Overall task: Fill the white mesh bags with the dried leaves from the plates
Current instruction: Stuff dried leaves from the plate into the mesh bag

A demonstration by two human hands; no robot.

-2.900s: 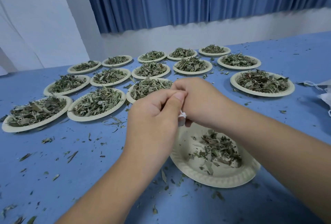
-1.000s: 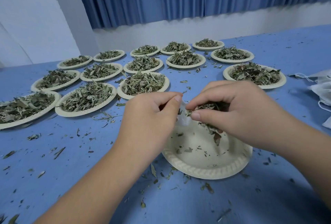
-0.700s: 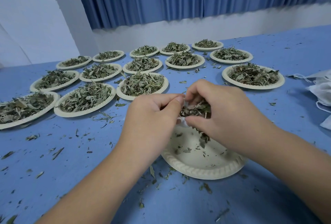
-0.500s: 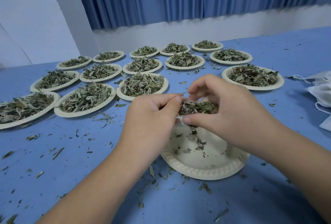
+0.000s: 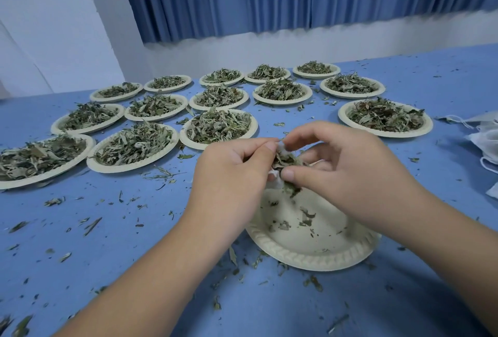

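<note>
White mesh bag (image 5: 274, 175) pinched in left hand (image 5: 231, 175); right hand (image 5: 350, 172) pinches crinkly dried leaves (image 5: 285, 160).

The left hand (image 5: 231, 175) is pinching a white mesh bag (image 5: 274, 175) by its mouth, just above a plate (image 5: 310, 258) that is holding only a few scraps. The right hand (image 5: 350, 172) is pinching a clump of leaves (image 5: 283, 160) against the bag's opening, thumb below, fingers curled above. Beyond them, full plates (image 5: 218, 126) are sitting in rows on the blue table (image 5: 107, 269), with crumbs (image 5: 91, 226) lying scattered. Spare bags (image 5: 485, 142) are lying at the right edge.
</note>
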